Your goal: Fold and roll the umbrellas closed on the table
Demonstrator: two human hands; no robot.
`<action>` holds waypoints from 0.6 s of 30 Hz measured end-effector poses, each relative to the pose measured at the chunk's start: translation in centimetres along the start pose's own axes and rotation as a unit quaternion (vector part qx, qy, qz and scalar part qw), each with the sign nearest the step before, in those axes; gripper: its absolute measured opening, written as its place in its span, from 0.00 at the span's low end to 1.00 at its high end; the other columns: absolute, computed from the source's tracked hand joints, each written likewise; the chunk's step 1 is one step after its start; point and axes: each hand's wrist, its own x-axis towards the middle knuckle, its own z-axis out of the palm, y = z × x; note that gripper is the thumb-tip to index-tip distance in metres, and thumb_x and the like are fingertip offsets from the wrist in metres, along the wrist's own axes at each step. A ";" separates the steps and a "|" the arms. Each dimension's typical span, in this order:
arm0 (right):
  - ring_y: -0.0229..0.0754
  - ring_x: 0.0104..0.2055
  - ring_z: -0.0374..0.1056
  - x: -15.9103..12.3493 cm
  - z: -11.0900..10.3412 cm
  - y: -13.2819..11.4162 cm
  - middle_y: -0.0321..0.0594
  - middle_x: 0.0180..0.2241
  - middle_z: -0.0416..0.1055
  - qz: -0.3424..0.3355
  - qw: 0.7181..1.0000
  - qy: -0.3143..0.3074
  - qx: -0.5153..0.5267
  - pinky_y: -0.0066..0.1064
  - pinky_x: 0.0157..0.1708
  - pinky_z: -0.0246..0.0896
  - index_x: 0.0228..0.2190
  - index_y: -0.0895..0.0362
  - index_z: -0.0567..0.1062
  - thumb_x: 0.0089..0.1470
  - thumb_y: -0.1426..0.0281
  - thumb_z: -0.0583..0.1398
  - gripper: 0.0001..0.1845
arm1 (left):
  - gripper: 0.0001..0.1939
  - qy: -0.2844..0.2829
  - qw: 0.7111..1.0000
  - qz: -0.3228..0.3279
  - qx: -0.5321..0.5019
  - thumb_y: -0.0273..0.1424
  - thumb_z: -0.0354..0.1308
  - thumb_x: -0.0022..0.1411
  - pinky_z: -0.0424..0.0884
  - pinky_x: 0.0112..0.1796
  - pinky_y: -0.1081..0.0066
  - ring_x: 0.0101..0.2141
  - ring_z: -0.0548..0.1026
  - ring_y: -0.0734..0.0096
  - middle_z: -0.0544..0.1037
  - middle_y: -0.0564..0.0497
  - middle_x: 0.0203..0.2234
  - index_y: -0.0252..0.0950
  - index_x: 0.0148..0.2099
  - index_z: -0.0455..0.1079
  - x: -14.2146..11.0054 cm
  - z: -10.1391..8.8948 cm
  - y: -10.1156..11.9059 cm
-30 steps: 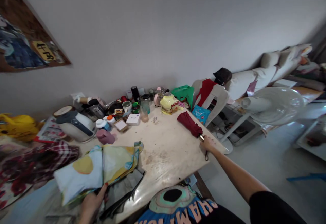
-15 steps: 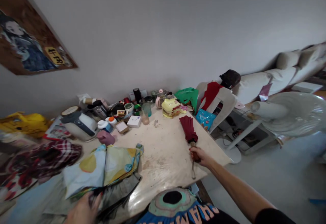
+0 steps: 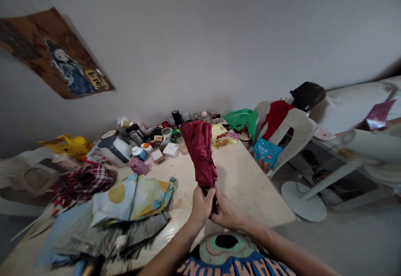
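A folded dark red umbrella (image 3: 200, 152) is held up in front of me, its cloth end pointing away and a little left. My left hand (image 3: 202, 204) is closed round it just below the cloth. Right beside it, my right hand (image 3: 224, 210) grips the dark handle, which the fingers mostly hide. To the left on the table lie a folded umbrella with a yellow, white and blue pattern (image 3: 134, 196) and grey cloth (image 3: 94, 234) under it.
The table (image 3: 250, 192) bears a kettle (image 3: 114, 148), a pink cup (image 3: 138, 166), bottles and boxes along the wall. A yellow packet (image 3: 219, 136) and green bag (image 3: 242, 121) stand at the back. On the right are a chair (image 3: 297, 134) and a fan (image 3: 328, 175).
The red umbrella has been lifted off the table and brought left, in front of me. My left hand has left the grey cloth and joined the right on the umbrella.
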 end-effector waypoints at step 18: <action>0.32 0.18 0.46 4.7 -4.1 3.4 0.27 0.16 0.51 0.065 0.970 0.119 0.202 0.25 0.19 0.41 0.21 0.53 0.58 0.48 0.47 0.52 0.23 | 0.12 -0.111 0.981 -0.159 0.014 0.37 0.59 0.51 0.56 0.15 0.78 0.12 0.61 0.79 0.63 0.61 0.11 0.37 0.28 0.59 -3.2 -1.4 -1.7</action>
